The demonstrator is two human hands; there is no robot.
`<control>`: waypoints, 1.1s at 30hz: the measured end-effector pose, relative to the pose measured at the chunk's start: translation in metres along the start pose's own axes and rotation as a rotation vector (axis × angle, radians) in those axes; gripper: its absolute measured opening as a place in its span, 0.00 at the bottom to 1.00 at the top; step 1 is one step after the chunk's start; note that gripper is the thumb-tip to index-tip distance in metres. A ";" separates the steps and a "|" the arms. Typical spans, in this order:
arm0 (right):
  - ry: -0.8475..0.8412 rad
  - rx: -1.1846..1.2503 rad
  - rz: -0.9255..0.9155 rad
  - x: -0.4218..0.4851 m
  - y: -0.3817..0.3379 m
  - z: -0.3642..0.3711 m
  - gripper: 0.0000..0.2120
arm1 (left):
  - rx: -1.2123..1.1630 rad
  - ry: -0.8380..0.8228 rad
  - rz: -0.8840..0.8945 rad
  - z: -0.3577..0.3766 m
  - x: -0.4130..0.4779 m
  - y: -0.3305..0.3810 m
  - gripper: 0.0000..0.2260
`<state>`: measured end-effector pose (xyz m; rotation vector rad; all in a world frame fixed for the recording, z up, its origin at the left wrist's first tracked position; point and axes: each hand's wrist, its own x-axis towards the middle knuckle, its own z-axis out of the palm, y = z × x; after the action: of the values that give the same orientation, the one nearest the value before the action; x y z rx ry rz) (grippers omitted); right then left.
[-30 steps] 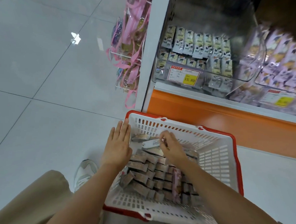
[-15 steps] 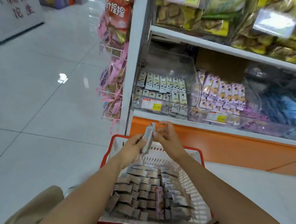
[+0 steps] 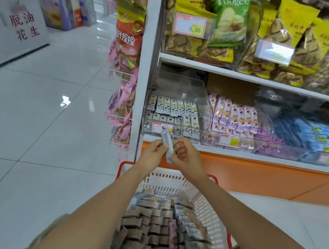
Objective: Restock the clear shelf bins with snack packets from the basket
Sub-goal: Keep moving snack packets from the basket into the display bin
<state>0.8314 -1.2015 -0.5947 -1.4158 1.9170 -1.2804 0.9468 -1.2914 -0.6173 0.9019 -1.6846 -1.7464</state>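
You've lifted the packet (image 3: 168,143) from the basket (image 3: 209,206); left hand (image 3: 152,151) and right hand (image 3: 186,156) pinch it at the bin's (image 3: 192,91) 6 o'clock

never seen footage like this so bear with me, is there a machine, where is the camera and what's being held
There is no machine here: a person works bare-handed. The camera sits on their head, looking forward and down, so you see roughly what they see. Below is a white basket with a red rim, full of small brownish snack packets. The left hand and right hand together pinch one grey packet, raised above the basket. The nearest clear bin holds pale packets; the next bin holds purple ones.
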 end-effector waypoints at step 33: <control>0.058 -0.609 0.243 0.153 0.011 -0.027 0.12 | 1.297 0.128 0.446 -0.025 0.046 -0.003 0.39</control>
<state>0.7457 -1.3280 -0.5649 -1.3469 2.5612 -0.6524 0.9370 -1.3427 -0.6242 0.9361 -2.6120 -0.1422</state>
